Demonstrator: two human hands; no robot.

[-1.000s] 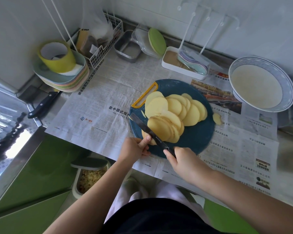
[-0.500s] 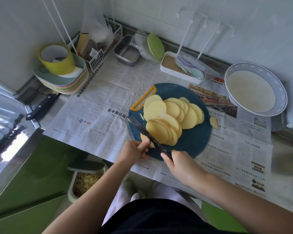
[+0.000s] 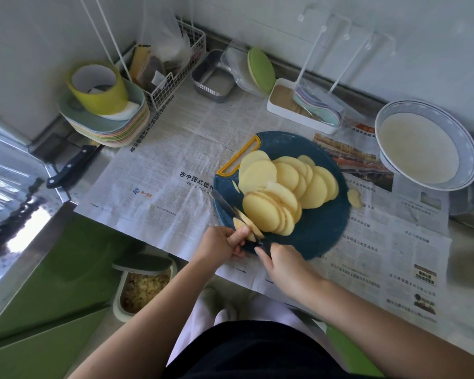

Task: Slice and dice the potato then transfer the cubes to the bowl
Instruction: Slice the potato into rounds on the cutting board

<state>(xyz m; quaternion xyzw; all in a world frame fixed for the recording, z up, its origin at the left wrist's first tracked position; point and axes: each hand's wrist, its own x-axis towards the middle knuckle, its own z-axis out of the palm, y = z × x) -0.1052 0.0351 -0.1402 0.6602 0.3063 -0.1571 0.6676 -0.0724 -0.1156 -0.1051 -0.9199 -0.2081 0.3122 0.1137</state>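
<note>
Your right hand (image 3: 282, 262) clenched the handle of the knife (image 3: 225, 205), with the blade angled away to the left over the near edge of the cutting board (image 3: 320, 236). Your left hand (image 3: 219, 243), just beside the right, pinched the potato stub (image 3: 242, 224) in curled fingers, and the blade lay against the stub. Past the grip, potato slices (image 3: 285, 184) overlapped in a fan across the board's middle. One stray slice (image 3: 354, 197) lay on the newspaper (image 3: 162, 149) just right of the board. The bowl (image 3: 471, 149) stood well apart, at far right.
</note>
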